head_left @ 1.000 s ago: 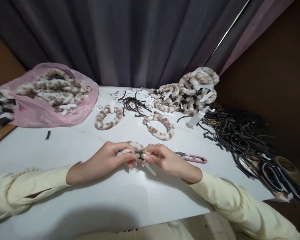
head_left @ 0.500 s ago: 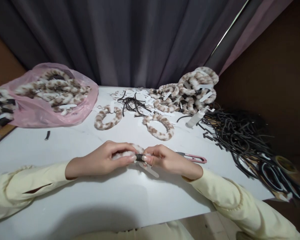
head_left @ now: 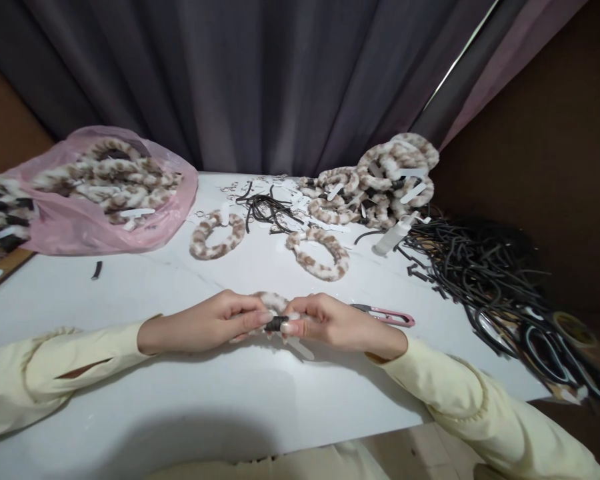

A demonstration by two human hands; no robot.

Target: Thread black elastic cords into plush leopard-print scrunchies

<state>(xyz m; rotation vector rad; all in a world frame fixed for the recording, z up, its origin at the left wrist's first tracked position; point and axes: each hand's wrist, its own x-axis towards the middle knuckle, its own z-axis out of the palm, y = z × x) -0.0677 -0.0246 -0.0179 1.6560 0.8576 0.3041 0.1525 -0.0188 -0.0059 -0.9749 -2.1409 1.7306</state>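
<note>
My left hand (head_left: 215, 319) and right hand (head_left: 330, 323) pinch a furry ring (head_left: 270, 303) between them, one either side of its black band (head_left: 277, 324); fingers hide most of the ring. White tag (head_left: 301, 349) below, upper end covered. Pink-handled snips (head_left: 404, 320) beyond my right hand, partly blocked. Furry bundle (head_left: 3, 208) far left, cut off.

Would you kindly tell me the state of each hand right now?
Left hand: closed, holding the furry loop by its black band.
Right hand: closed, holding the same loop at the band's other end.
</note>
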